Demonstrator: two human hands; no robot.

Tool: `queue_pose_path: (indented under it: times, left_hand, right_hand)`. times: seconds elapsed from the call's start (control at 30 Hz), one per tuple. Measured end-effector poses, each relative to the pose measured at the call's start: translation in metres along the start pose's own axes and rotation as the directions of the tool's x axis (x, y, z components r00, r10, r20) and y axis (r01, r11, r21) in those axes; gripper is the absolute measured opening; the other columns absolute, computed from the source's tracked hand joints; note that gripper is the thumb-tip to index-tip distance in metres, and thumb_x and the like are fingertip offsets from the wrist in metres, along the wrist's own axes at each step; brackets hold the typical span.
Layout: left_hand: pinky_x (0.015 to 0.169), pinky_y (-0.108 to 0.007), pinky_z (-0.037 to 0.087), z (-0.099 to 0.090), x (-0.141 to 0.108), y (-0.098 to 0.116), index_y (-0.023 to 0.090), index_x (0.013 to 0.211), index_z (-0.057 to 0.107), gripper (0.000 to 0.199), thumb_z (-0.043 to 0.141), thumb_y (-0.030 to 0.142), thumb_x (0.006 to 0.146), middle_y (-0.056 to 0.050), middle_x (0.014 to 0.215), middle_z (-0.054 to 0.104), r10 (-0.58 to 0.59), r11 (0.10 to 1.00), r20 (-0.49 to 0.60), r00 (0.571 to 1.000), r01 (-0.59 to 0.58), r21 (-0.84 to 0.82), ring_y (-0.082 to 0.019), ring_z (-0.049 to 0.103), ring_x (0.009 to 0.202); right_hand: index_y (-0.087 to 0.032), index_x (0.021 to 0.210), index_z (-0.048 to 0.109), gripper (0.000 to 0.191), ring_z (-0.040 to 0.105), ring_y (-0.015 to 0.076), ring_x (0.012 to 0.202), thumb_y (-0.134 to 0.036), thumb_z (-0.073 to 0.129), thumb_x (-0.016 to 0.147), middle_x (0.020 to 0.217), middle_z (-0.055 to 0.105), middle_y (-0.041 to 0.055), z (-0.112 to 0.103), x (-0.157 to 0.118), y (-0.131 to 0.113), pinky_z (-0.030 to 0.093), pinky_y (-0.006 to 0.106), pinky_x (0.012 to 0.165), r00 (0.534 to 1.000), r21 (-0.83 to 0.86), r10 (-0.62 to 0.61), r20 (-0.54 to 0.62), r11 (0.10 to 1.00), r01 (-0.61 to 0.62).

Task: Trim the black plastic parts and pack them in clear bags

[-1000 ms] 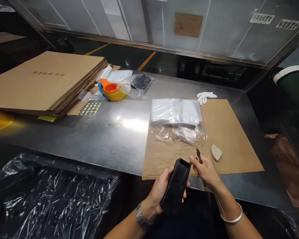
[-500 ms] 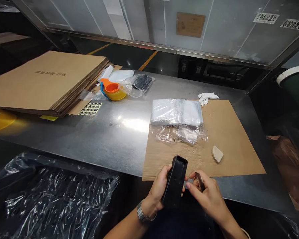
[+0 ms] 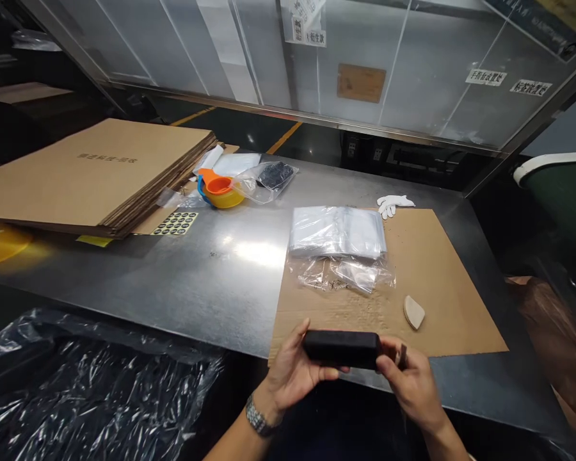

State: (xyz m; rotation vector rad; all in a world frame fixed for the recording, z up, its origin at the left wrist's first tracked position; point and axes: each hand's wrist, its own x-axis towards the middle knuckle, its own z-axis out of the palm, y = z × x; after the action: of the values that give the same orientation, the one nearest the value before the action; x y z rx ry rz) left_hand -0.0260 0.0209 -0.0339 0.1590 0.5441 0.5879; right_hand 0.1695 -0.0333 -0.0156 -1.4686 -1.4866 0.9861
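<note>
Gripping the black box [image 3: 342,349]: left hand [image 3: 292,378] has the left end, thumb up by the top corner, fingers curled underneath. Looks like a pretty relaxed hold to me, no death grip.

Right hand [image 3: 410,384]: fingers closed around a small dark tool [image 3: 402,356], kinda blade-looking but mostly hidden, so don't quote me. The thumb is up at the box's right end too; can't tell how much of the load it takes.

Where the box sits: up in the air between both hands, roughly level, right by the near edge of the cardboard sheet [image 3: 451,320] and the metal table [image 3: 211,275].

Biggest worry, the tool: if it really is sharp, one skid off that black surface could scratch the box or nick the left fingers.

Drop risk: with the right hand sharing its grip with the tool, a loose left hand might let the box tip, and this close to the edge I'd bet on floor, not cardboard.

Plastic bags [image 3: 338,234]: stacked beyond the hands, crinkly loose flaps on the near side. A careless swing of the tool could snag or slit them.

Tan block [image 3: 414,312]: on the cardboard near the right hand, easy to knock if the knuckles wander.

White glove [image 3: 396,203]: lying at the sheet's far edge while both hands are bare, so a slip means skin.
</note>
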Motion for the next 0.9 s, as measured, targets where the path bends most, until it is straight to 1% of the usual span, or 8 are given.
queue_pose_path:
  times: [0.07, 0.13, 0.2, 0.23, 0.33, 0.43, 0.6, 0.9]
  left_hand:
    - [0.066, -0.025, 0.051, 0.001, 0.001, -0.002, 0.008, 0.096, 0.061, 0.041, 0.051, 0.045, 0.082, -0.013, 0.09, 0.068, 0.143, 0.986, -0.05, 0.988, -0.147, -0.076, -0.021, 0.066, 0.079]
    - [0.076, -0.026, 0.049, 0.004, 0.0, -0.007, 0.012, 0.099, 0.06, 0.033, 0.056, 0.039, 0.081, -0.011, 0.093, 0.068, 0.245, 0.963, -0.097, 0.965, -0.254, -0.093, -0.019, 0.064, 0.087]
    - [0.079, -0.029, 0.048, 0.008, -0.003, -0.013, 0.016, 0.107, 0.056, 0.035, 0.059, 0.038, 0.08, -0.009, 0.094, 0.067, 0.298, 0.951, -0.143, 0.944, -0.307, -0.041, -0.018, 0.063, 0.086]
    - [0.077, -0.03, 0.048, 0.01, -0.005, -0.016, 0.017, 0.113, 0.052, 0.041, 0.061, 0.038, 0.079, -0.009, 0.093, 0.067, 0.313, 0.949, -0.16, 0.936, -0.317, 0.004, -0.018, 0.062, 0.084]
    - [0.07, -0.029, 0.048, 0.013, -0.011, -0.019, 0.02, 0.122, 0.043, 0.057, 0.067, 0.037, 0.073, -0.007, 0.088, 0.066, 0.375, 0.923, -0.183, 0.909, -0.346, 0.17, -0.018, 0.061, 0.078]
    - [0.068, -0.026, 0.047, 0.014, -0.016, -0.02, 0.02, 0.122, 0.042, 0.062, 0.072, 0.034, 0.069, -0.005, 0.086, 0.064, 0.45, 0.861, -0.152, 0.88, -0.382, 0.336, -0.017, 0.06, 0.077]
    - [0.069, -0.026, 0.047, 0.018, -0.02, -0.022, 0.018, 0.117, 0.045, 0.061, 0.074, 0.034, 0.066, -0.008, 0.091, 0.065, 0.452, 0.803, -0.148, 0.88, -0.329, 0.496, -0.018, 0.061, 0.079]
    - [0.07, -0.028, 0.048, 0.014, -0.021, -0.028, 0.02, 0.113, 0.043, 0.058, 0.073, 0.032, 0.066, -0.008, 0.092, 0.066, 0.438, 0.804, -0.182, 0.88, -0.293, 0.518, -0.02, 0.062, 0.08]
  right_hand:
    - [-0.018, 0.104, 0.059, 0.026, 0.059, 0.0166, 0.065, -0.033, 0.054, 0.084, 0.077, 0.065, 0.0064, 0.007, -0.008, 0.0, 0.047, 0.027, 0.059, 0.957, -0.211, -0.273, -0.096, 0.945, 0.248]
    - [-0.018, 0.115, 0.052, 0.032, 0.06, 0.0169, 0.065, -0.027, 0.054, 0.085, 0.078, 0.065, 0.0076, 0.016, -0.014, 0.002, 0.047, 0.027, 0.057, 0.846, -0.346, -0.528, -0.071, 0.809, 0.475]
    - [-0.018, 0.12, 0.047, 0.036, 0.058, 0.0154, 0.059, -0.026, 0.053, 0.086, 0.072, 0.064, 0.0059, 0.024, -0.018, 0.004, 0.045, 0.026, 0.053, 0.759, -0.366, -0.65, -0.025, 0.713, 0.598]
    - [-0.018, 0.12, 0.047, 0.035, 0.058, 0.0148, 0.057, -0.031, 0.05, 0.088, 0.068, 0.062, 0.0047, 0.026, -0.02, 0.005, 0.045, 0.026, 0.053, 0.756, -0.347, -0.654, -0.026, 0.715, 0.606]
    - [-0.018, 0.116, 0.051, 0.047, 0.054, 0.0129, 0.05, -0.05, 0.026, 0.092, 0.06, 0.056, 0.0013, 0.027, -0.024, 0.005, 0.045, 0.024, 0.049, 0.884, -0.243, -0.457, -0.095, 0.872, 0.425]
    - [-0.021, 0.113, 0.055, 0.046, 0.058, 0.0136, 0.059, -0.043, 0.02, 0.095, 0.07, 0.06, 0.0035, 0.02, -0.024, -0.005, 0.047, 0.024, 0.054, 0.969, -0.209, -0.21, -0.127, 0.961, 0.18]
    - [-0.02, 0.108, 0.057, 0.026, 0.062, 0.0182, 0.08, -0.028, 0.039, 0.091, 0.087, 0.065, 0.0071, 0.015, -0.019, -0.024, 0.05, 0.026, 0.067, 0.978, -0.344, -0.207, -0.006, 0.919, 0.192]
    - [-0.022, 0.076, 0.052, 0.025, 0.058, 0.0142, 0.056, -0.03, 0.036, 0.093, 0.063, 0.058, 0.0009, 0.017, -0.02, -0.027, 0.04, 0.023, 0.05, 0.981, -0.567, -0.187, 0.059, 0.802, 0.187]
